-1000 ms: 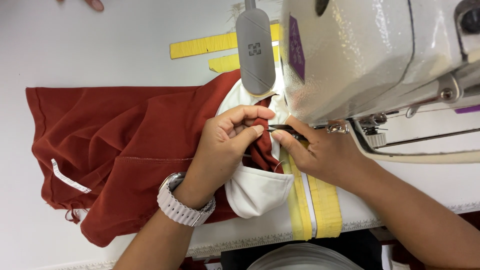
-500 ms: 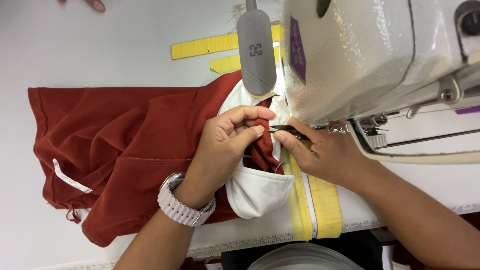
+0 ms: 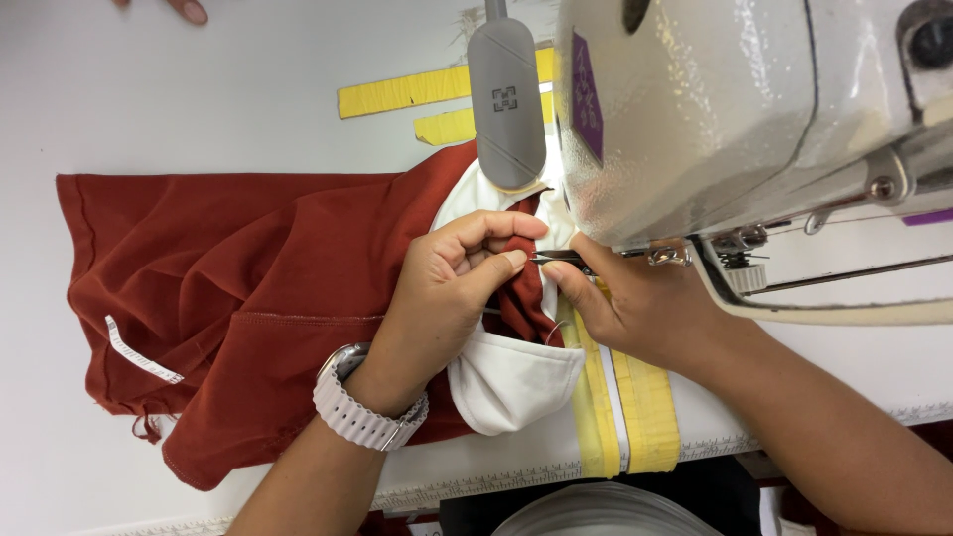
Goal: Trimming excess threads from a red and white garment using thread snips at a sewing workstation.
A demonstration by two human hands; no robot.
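Almost nothing has shifted since the earlier frames: both hands stay bunched at the same spot under the machine head, and the cloth lies as before. Nearest, the left hand (image 3: 447, 293), with a chunky white link-band wristwatch (image 3: 362, 402) on its wrist, has its fingers curled tight, pinching a fold of the soft rust-red knit garment (image 3: 238, 298) where a smooth white fabric pocket lining (image 3: 511, 377) bulges out. Just beside it, the right hand (image 3: 635, 308) is closed around slim dark metal thread snips (image 3: 561, 258), their tips touching the fold. Strips of matte yellow tape (image 3: 650, 412) run along the white table (image 3: 199, 99). Beyond, the glossy cream sewing machine (image 3: 735, 109) looms over the work.
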